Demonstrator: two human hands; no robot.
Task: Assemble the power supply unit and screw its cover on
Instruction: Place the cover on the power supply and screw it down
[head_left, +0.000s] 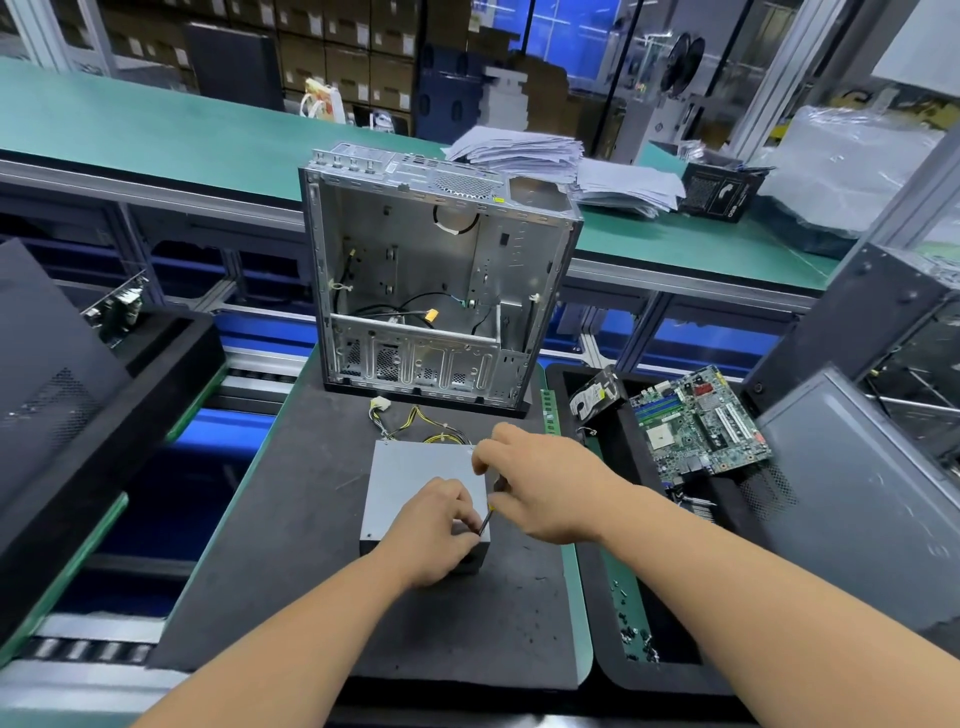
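Foam matting, black and pitted, covers the work surface in the middle of the bench. At its far end an open computer case stands upright, bare metal inside, with a few loose cables and a yellow connector lying near its floor. Behind the case a green-topped bench runs across the view, carrying a stack of papers just to the right of the case top.

To the right of the matting a black tray holds a motherboard, tilted against its far wall, and a hard drive beside it. A scatter of small screws lies on the tray's near floor.

Near the middle of the matting sits the power supply unit, a grey metal box with its cover on top and its bundle of yellow and black wires trailing towards the case.

Both hands meet over the unit's near right corner. The right hand grips a screwdriver, its dark shaft slanting down to that corner. The left hand rests on the cover with fingers curled, pinching at the screwdriver's tip; whether a screw is between them is too small to tell.
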